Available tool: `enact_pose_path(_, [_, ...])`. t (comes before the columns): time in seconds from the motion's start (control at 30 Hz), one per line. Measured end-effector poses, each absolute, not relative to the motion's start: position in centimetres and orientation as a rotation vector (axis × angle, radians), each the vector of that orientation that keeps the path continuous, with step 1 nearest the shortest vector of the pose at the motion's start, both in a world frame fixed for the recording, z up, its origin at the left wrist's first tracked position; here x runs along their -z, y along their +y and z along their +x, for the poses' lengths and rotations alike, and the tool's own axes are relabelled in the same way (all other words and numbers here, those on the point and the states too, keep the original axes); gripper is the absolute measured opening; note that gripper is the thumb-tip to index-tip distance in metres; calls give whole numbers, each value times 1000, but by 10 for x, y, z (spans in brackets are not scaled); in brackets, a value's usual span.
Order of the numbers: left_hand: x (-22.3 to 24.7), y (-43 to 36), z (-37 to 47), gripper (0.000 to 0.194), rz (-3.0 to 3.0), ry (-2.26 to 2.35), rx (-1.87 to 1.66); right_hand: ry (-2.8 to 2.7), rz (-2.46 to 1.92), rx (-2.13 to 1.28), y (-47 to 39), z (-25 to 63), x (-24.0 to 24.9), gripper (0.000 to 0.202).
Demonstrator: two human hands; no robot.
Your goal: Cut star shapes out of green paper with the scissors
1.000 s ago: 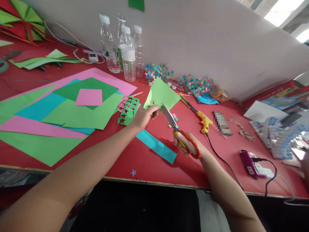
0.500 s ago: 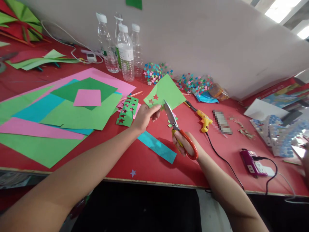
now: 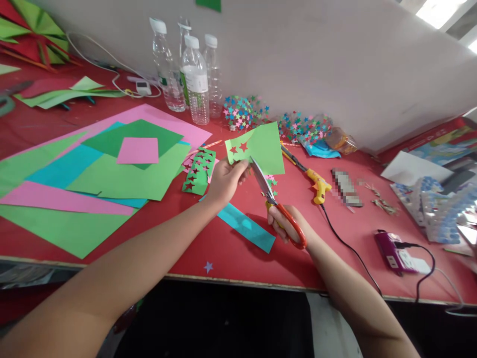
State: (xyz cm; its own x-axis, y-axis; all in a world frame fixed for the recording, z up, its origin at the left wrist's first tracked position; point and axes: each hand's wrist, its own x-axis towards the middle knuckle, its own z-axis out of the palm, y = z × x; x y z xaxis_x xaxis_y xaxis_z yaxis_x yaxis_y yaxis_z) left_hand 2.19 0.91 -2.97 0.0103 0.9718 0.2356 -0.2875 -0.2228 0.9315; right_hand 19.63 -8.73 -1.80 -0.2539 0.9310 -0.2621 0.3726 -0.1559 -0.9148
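My left hand (image 3: 228,181) pinches the lower edge of a light green paper sheet (image 3: 266,149) that has star-shaped holes near its left side. In my right hand (image 3: 285,221) is a pair of scissors (image 3: 264,181) with red and yellow handles. Their blades point up and left, with the tips at the sheet's lower edge beside my left fingers; whether paper lies between the blades I cannot make out. Small cut-out stars (image 3: 272,184) lie behind the scissors. Below my left hand rests a blue paper strip (image 3: 246,226), and left of it a green strip (image 3: 199,171) with star holes.
Coloured paper sheets (image 3: 112,174) cover the left. Plastic bottles (image 3: 196,84) stand by the wall near bags of colourful stars (image 3: 305,127). A yellow glue gun (image 3: 317,185), its cord, and a purple power strip (image 3: 395,252) lie right. A purple star (image 3: 208,267) sits near the front edge.
The light green sheet has turned clockwise in my left hand, its far corner swinging to the right. The scissors stay in my right hand at nearly the same place.
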Motion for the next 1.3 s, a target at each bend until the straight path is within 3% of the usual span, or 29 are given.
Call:
enact_pose_path(0.4, [32, 12, 17, 21, 1159, 774, -1414, -1707, -1409, -1446, -87, 204, 15, 54])
enact_pose_path(1.3, [36, 18, 15, 22, 1177, 784, -1398, -1648, -1525, -1420, -86, 200, 15, 44])
